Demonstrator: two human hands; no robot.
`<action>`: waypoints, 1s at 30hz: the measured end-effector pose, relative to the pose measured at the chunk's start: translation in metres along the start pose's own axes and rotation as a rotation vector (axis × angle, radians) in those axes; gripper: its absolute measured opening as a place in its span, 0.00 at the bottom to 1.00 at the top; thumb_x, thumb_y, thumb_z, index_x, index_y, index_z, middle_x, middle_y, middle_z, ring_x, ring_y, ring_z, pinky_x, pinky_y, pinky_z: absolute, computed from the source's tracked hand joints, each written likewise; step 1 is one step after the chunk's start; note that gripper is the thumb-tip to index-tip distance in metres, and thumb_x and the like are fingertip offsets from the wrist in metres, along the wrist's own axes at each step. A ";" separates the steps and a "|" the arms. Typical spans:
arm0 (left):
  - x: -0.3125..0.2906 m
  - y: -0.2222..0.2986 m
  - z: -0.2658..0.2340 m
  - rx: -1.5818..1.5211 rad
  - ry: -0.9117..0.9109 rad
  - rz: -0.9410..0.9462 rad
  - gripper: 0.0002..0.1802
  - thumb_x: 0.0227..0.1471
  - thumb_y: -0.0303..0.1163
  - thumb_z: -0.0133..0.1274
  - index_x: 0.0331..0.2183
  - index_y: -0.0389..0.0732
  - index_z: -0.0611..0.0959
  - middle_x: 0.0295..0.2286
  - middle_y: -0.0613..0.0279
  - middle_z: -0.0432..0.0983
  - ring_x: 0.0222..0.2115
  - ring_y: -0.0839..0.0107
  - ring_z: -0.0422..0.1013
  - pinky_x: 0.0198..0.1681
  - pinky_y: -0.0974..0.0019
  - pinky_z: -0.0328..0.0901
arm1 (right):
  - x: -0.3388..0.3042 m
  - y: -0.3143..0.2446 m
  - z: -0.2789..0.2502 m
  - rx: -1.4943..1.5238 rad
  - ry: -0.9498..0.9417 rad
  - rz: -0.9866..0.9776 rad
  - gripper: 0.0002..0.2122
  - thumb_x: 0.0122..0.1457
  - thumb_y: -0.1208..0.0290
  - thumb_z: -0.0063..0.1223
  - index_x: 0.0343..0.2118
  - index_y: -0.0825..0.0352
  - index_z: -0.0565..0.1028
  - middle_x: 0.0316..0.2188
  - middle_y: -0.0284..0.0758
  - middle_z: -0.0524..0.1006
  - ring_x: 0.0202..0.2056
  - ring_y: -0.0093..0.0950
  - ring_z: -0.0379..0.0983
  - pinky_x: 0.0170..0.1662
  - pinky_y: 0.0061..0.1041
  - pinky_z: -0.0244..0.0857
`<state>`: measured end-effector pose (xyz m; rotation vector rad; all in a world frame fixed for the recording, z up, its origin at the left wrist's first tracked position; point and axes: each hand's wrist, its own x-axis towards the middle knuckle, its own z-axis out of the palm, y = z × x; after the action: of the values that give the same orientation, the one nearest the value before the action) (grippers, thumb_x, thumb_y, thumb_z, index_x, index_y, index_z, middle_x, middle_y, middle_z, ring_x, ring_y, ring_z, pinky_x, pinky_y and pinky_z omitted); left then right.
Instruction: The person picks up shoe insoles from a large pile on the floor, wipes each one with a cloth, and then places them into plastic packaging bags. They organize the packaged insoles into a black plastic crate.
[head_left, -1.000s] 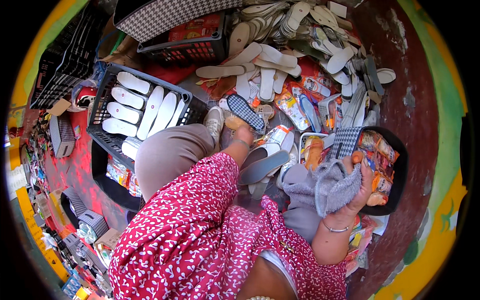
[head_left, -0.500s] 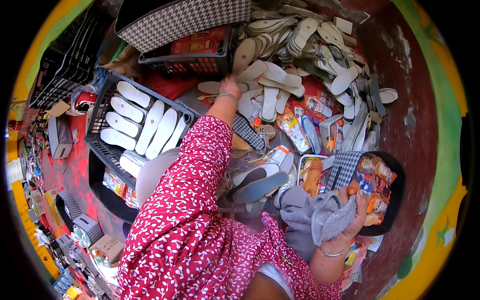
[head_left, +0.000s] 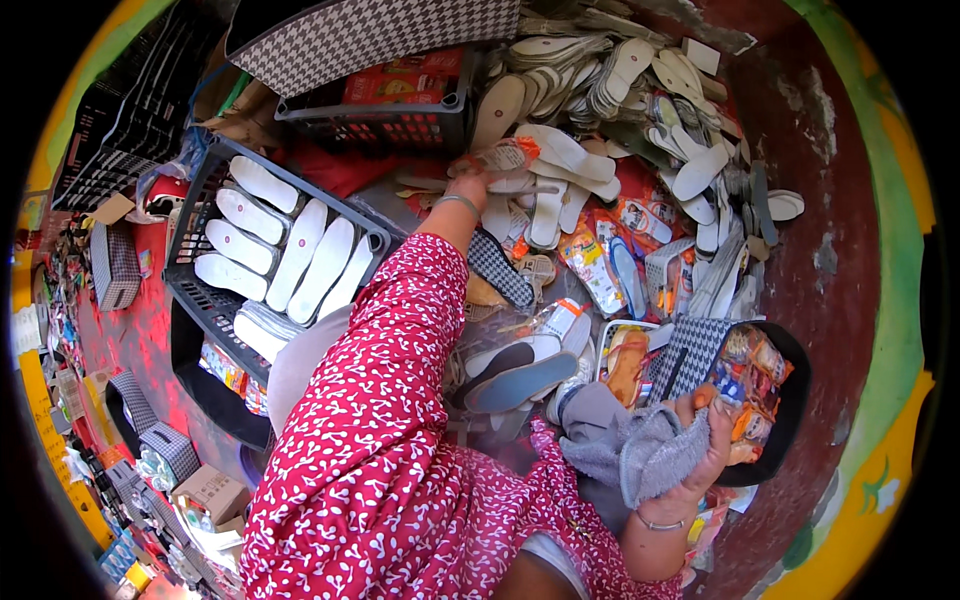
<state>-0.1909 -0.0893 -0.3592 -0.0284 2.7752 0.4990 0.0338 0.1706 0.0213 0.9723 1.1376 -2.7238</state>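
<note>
My left hand (head_left: 466, 188) reaches forward over the insole heap, its fingers closed around a clear plastic packet (head_left: 497, 158) with an orange end. What is inside the packet is hard to make out. White insoles (head_left: 562, 155) lie just beyond and beside this hand. On the right, my right hand (head_left: 708, 450) grips a fluffy grey cloth (head_left: 660, 455) above my lap. Some of its fingers are hidden behind the cloth. Between my hands lie dark and blue-grey insoles (head_left: 522, 384) and a houndstooth insole (head_left: 500, 270).
A black crate (head_left: 205, 300) at left holds rows of white insoles (head_left: 300, 255). Another black crate (head_left: 380, 128) with red packs stands at the back, below a houndstooth-patterned box (head_left: 370, 50). A black bin (head_left: 795, 400) of packets is at right. Insole piles (head_left: 560, 65) line the dark red wall.
The left hand has raised an orange-ended plastic packet where it earlier touched pale insoles. The right hand still grips the grey cloth, slightly lower. The whole view has shifted a little.
</note>
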 end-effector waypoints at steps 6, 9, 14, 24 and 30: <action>-0.020 -0.007 0.028 0.023 -0.125 0.093 0.15 0.45 0.27 0.47 0.40 0.44 0.75 0.37 0.51 0.74 0.41 0.54 0.70 0.44 0.55 0.63 | -0.001 0.000 0.003 -0.007 -0.007 0.022 0.08 0.56 0.65 0.43 0.27 0.65 0.66 0.12 0.30 0.58 0.16 0.21 0.52 0.19 0.22 0.49; -0.043 0.011 0.008 0.030 -0.322 0.186 0.15 0.44 0.30 0.49 0.39 0.42 0.75 0.35 0.51 0.75 0.41 0.54 0.70 0.43 0.55 0.64 | -0.002 -0.001 0.004 -0.018 -0.021 0.030 0.08 0.55 0.66 0.43 0.27 0.65 0.66 0.12 0.29 0.58 0.16 0.21 0.52 0.19 0.22 0.49; -0.060 0.018 0.032 0.092 -0.365 0.433 0.15 0.44 0.37 0.51 0.35 0.41 0.78 0.34 0.51 0.75 0.39 0.53 0.70 0.44 0.55 0.63 | -0.005 0.002 0.008 0.000 0.011 0.013 0.08 0.56 0.66 0.43 0.27 0.65 0.66 0.12 0.30 0.58 0.16 0.21 0.52 0.19 0.22 0.49; 0.015 0.028 -0.039 -0.330 0.113 -0.059 0.29 0.45 0.33 0.52 0.51 0.46 0.66 0.50 0.49 0.62 0.49 0.52 0.63 0.48 0.56 0.62 | -0.006 0.002 0.004 0.027 -0.033 0.007 0.09 0.56 0.66 0.43 0.27 0.67 0.65 0.14 0.33 0.60 0.17 0.23 0.55 0.20 0.24 0.53; 0.028 0.026 -0.039 -0.090 -0.247 -0.117 0.20 0.44 0.30 0.53 0.43 0.46 0.75 0.41 0.47 0.72 0.43 0.53 0.69 0.46 0.56 0.64 | -0.009 0.002 0.008 -0.011 0.018 0.026 0.09 0.56 0.66 0.43 0.28 0.68 0.66 0.15 0.35 0.62 0.18 0.25 0.57 0.21 0.26 0.55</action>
<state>-0.2313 -0.0768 -0.3248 -0.1395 2.4923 0.5563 0.0374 0.1624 0.0296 1.0056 1.1333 -2.6908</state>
